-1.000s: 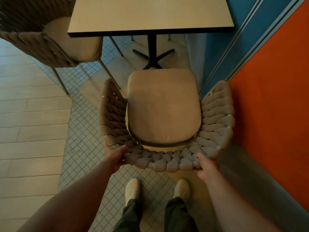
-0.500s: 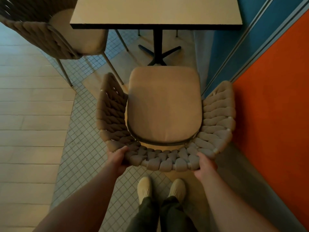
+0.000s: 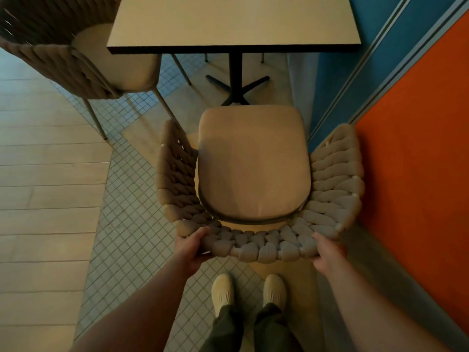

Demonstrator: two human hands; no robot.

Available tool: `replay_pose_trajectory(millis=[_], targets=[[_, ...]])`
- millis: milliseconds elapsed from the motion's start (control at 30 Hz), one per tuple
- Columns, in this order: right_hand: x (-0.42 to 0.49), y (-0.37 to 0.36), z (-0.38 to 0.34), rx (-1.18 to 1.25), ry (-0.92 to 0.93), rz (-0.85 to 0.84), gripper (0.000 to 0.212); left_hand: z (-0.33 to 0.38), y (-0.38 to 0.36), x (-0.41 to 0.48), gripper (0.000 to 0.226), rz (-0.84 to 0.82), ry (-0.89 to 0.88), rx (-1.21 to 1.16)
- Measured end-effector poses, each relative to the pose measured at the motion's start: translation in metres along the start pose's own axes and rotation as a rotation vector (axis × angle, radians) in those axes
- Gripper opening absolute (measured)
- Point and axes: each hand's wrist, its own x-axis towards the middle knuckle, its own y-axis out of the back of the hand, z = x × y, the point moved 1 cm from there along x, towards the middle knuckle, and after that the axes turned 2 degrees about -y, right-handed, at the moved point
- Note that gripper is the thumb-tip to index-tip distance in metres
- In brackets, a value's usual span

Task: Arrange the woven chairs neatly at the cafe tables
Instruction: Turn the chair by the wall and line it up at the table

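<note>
A beige woven rope chair with a tan padded seat cushion (image 3: 253,163) stands at the centre of the view, its open front facing twelve o'clock toward a square pale-topped cafe table with a dark edge (image 3: 233,21), whose black pedestal base (image 3: 237,82) shows just beyond the seat. The left hand (image 3: 194,246) is at seven o'clock of the chair, fingers curled closed around the braided back rim at its left corner. The right hand (image 3: 328,254) is at five o'clock, wrapped over the rim's right corner; its fingertips are hidden behind the weave. A second woven chair with thin metal legs (image 3: 76,59) sits at ten o'clock, partly tucked under the table's left edge. At three o'clock an orange wall panel (image 3: 418,148) lies close beside the chair's right arm. Two cream shoes (image 3: 250,292) stand at six o'clock on small grey mosaic floor tiles (image 3: 132,224).
</note>
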Motion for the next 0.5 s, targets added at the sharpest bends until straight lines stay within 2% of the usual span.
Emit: replay_pose_trajectory(millis=[133, 500], targets=[[0.000, -0.002, -0.004, -0.024, 0.036, -0.015, 0.053, 0.017, 0.008, 0.004, 0.072, 0.037, -0.076, 0.102], [0.012, 0.005, -0.012, -0.037, 0.039, -0.003, 0.049, 0.008, -0.004, 0.007, 0.068, 0.083, -0.093, 0.128]])
